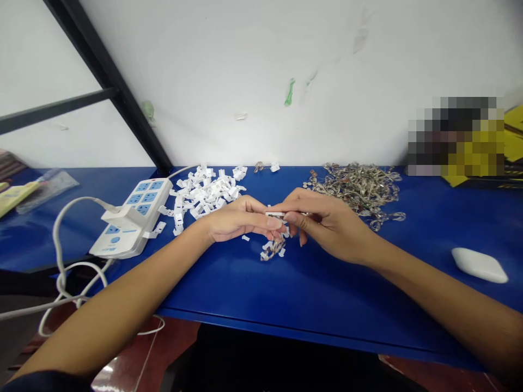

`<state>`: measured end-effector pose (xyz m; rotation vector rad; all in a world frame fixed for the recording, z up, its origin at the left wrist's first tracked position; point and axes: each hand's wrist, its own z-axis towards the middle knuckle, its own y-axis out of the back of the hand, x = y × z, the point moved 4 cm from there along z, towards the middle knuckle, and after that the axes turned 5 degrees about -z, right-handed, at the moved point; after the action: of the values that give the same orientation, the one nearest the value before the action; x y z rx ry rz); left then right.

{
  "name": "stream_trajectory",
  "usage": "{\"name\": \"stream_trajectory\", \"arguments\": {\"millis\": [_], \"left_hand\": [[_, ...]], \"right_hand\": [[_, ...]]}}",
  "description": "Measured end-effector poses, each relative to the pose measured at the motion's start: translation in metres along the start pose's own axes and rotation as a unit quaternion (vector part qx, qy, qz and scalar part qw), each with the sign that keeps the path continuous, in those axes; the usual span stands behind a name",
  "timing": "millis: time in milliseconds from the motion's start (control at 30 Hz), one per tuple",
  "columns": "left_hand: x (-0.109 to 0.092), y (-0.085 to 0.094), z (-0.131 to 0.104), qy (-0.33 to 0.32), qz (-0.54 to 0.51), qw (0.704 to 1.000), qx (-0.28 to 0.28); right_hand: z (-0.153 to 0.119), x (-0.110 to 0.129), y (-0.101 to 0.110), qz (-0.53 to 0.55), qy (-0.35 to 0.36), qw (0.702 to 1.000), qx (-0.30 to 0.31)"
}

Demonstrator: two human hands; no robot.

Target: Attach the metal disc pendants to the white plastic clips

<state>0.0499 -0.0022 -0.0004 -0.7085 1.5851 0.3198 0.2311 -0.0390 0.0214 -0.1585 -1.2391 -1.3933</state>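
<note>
My left hand (243,218) is closed, with a small flat white plastic piece (275,214) between thumb and fingers. My right hand (322,218) meets it from the other side, thumb and index finger pinched at the piece's right end. Something thin shows at that pinch, too small to make out. Just below the hands, a little cluster of thin metallic strips (269,251) and small white bits lies on the blue table (286,299). Left of my left hand spreads a heap of white plastic pieces (206,190). Beyond my right hand is a tangled pile of metallic strips (363,188).
A white power strip (141,218) with a plugged-in charger (125,218) stands at the left, its white cable (59,245) looping over the table edge. A white rounded case (479,265) lies at the right. Behind rises a white wall (261,71); a black frame post (118,92) slants at the left.
</note>
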Motion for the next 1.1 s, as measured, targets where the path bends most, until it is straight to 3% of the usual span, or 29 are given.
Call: {"name": "stream_trajectory", "arguments": {"millis": [133,267,467,633,867,1100], "left_hand": [[0.001,-0.006,0.0,0.018,0.057,0.998,0.033],[-0.002,-0.008,0.0,-0.004,0.119,0.993,0.007],[-0.001,-0.008,0.002,-0.014,0.1,0.995,0.016],[-0.003,-0.001,0.003,-0.047,0.117,0.991,-0.045],[-0.006,-0.001,0.003,-0.054,0.158,0.984,-0.067],[-0.006,0.0,0.003,-0.07,0.184,0.977,-0.087]], "right_hand": [[0.001,0.0,-0.002,0.071,-0.048,0.996,-0.002],[0.001,-0.002,-0.004,0.078,-0.1,0.991,-0.044],[0.001,-0.005,-0.006,0.087,-0.152,0.983,-0.063],[0.001,-0.007,0.004,0.036,-0.173,0.982,-0.069],[0.001,-0.009,0.009,0.017,-0.185,0.981,-0.052],[0.0,-0.014,0.005,0.018,-0.253,0.967,-0.019]]}}
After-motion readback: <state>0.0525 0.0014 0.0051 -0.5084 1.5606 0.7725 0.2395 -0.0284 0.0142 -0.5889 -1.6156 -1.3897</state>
